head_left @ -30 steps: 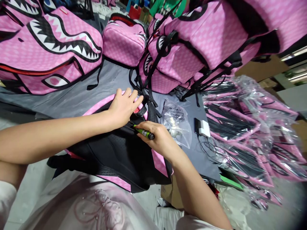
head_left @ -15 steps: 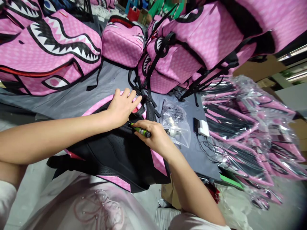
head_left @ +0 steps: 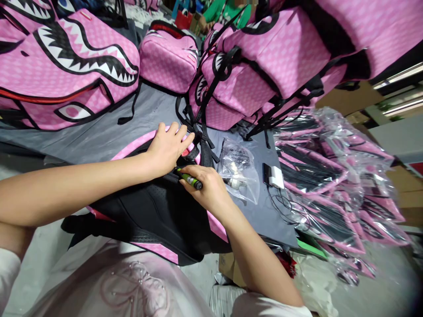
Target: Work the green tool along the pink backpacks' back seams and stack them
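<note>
A black-backed backpack (head_left: 158, 211) with pink edging lies across the table's near edge, against my body. My left hand (head_left: 170, 147) grips its top edge, fingers curled over the pink piping beside a round red patch (head_left: 185, 152). Just to the right, my right hand (head_left: 206, 182) is closed round a slim green-and-black-handled tool (head_left: 193, 181), its black end toward me. The tip points at the bag's top near my left palm; what it touches is hidden by my hands. Black straps (head_left: 206, 149) lie beyond the bag.
Pink shark-mouth backpacks (head_left: 82, 66) and a small pink bag (head_left: 169, 59) stand behind on the grey table (head_left: 158, 108). A clear plastic bag (head_left: 243, 176) and a white plug-like block (head_left: 276, 177) with cable lie right. Plastic-wrapped bags (head_left: 317, 167) pile beyond. A person in green (head_left: 228, 15) is at the back.
The view has shifted slightly, moving the right-hand background left. My right hand and the tool sit a little further left, closer to my left hand, which keeps its grip.
</note>
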Demonstrator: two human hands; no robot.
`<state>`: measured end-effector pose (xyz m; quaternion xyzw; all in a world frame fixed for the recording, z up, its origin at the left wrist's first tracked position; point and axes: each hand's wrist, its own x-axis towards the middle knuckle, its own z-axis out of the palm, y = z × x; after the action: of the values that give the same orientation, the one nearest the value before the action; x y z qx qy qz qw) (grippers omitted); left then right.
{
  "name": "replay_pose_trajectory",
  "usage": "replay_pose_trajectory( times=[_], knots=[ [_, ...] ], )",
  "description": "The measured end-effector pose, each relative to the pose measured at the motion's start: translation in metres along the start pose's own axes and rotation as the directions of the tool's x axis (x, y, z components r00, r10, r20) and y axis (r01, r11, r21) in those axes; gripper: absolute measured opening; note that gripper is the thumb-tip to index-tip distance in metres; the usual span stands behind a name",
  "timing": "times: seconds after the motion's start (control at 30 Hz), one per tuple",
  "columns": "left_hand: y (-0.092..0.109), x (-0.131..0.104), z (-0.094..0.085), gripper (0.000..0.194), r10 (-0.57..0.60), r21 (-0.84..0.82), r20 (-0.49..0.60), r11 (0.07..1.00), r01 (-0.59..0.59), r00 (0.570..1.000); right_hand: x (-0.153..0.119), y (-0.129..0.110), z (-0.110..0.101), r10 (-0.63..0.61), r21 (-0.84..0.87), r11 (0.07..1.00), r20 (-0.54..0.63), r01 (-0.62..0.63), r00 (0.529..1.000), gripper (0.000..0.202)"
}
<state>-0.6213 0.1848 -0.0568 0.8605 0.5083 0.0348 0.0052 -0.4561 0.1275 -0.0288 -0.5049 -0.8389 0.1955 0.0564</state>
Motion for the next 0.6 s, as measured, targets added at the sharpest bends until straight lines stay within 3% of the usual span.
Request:
replay_pose_trajectory(
  times=[0.17,0.37,0.47,0.6],
  knots=[
    [0.000,0.001,0.002,0.080,-0.009,0.017,-0.010,1.000,0.009,1.000,0.000,-0.006,0.004,0.080,-0.089,0.993,-0.003,-0.080,0.997,0.014],
    [-0.003,-0.003,-0.008,0.079,0.039,0.034,-0.004,0.999,-0.039,0.999,0.006,-0.023,-0.001,0.193,-0.163,0.969,0.044,-0.184,0.980,0.014],
    [-0.006,-0.004,-0.009,0.078,0.054,0.055,-0.015,0.997,-0.053,0.998,0.008,-0.027,-0.003,0.151,-0.136,0.980,0.020,-0.147,0.988,0.019],
    [-0.005,-0.001,-0.006,0.081,0.073,0.073,-0.025,0.995,-0.071,0.997,0.007,-0.022,-0.001,0.193,-0.156,0.969,-0.020,-0.194,0.981,0.017]
  ],
)
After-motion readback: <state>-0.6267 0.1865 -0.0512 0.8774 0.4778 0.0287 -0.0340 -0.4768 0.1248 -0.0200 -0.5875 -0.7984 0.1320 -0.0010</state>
